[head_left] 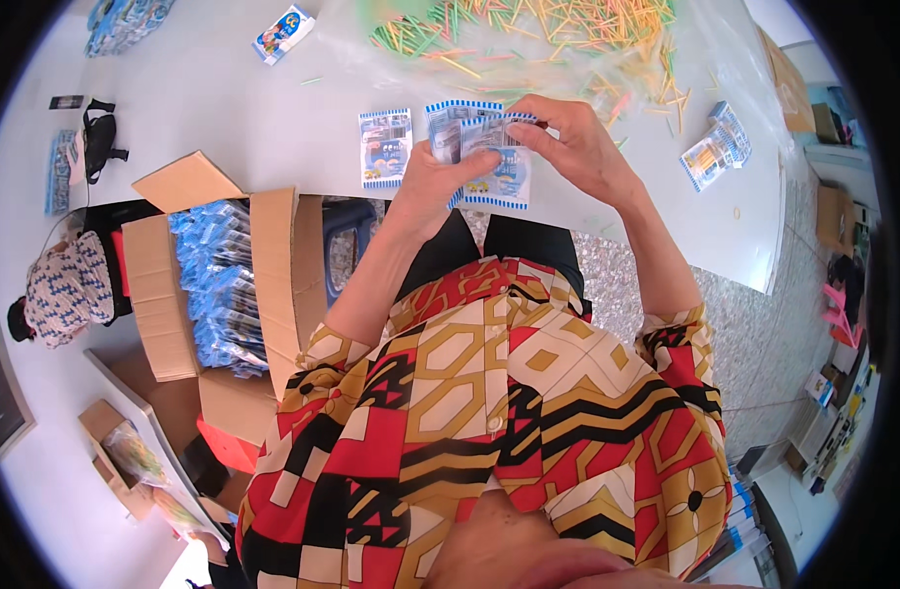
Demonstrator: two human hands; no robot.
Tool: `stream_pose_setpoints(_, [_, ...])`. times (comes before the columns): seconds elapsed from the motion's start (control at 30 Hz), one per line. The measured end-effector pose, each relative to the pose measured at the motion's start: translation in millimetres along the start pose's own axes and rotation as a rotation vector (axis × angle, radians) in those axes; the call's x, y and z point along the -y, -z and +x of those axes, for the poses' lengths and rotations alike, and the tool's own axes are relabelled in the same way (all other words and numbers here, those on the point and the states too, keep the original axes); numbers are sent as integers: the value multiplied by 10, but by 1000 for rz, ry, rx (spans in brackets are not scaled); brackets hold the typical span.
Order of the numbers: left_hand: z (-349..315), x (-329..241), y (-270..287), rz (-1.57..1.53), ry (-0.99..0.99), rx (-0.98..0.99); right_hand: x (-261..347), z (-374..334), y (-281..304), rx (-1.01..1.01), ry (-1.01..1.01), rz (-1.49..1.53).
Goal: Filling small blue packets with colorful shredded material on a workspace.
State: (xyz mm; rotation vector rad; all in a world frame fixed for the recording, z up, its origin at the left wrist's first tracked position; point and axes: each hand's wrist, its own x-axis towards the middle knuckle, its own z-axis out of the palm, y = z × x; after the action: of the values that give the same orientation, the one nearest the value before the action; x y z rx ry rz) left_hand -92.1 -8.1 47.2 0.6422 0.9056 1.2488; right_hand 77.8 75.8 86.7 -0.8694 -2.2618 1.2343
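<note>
Over the near edge of the white table, my left hand (438, 187) holds a few blue-and-white printed plastic pouches (501, 177), its thumb pressed across their front. My right hand (572, 147) pinches the top right corner of the front pouch between thumb and fingers. The pouches fan out, one behind another, and look flat. Another flat pouch (385, 147) lies on the table just left of my left hand. Beyond my hands, a heap of thin green, yellow and pink sticks (568, 39) is spread on clear plastic sheeting.
Filled pouches (710, 152) lie at the table's right, and a small blue-and-white packet (283, 35) lies far left. An open cardboard box (273, 265) packed with blue pouches stands at my left. Beyond it sits another person (72, 285) in a patterned top. Shelves line the right side.
</note>
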Motion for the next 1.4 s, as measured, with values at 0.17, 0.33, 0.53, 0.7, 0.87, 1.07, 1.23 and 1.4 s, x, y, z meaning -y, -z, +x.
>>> stream_pose_setpoints(0.17, [25, 74, -84, 37, -68, -84, -31, -51, 42, -3, 36, 79])
stream_pose_setpoints(0.33, [31, 94, -138, 41, -83, -132, -47, -18, 122, -6, -4, 61])
stream_pose_setpoints(0.53, [12, 107, -158, 27, -58, -105, -114, -37, 121, -22, 44, 20])
stream_pose_setpoints(0.7, [-13, 86, -102, 17, -11, -61, -20, -62, 200, 75, 13, -42])
stream_pose_setpoints(0.87, [-41, 87, -53, 123, -26, -57, -9, -71, 147, 96, 21, 7])
stream_pose_setpoints(1.07, [-63, 139, -43, 83, -95, -140, 51, -94, 64, -92, 147, 35])
stream_pose_setpoints(1.23, [-38, 134, -139, 105, -137, -143, 198, -251, 187, -231, 244, -151])
stream_pose_setpoints(1.4, [75, 196, -387, 274, -196, -159, 173, -333, 369, -235, 462, -295])
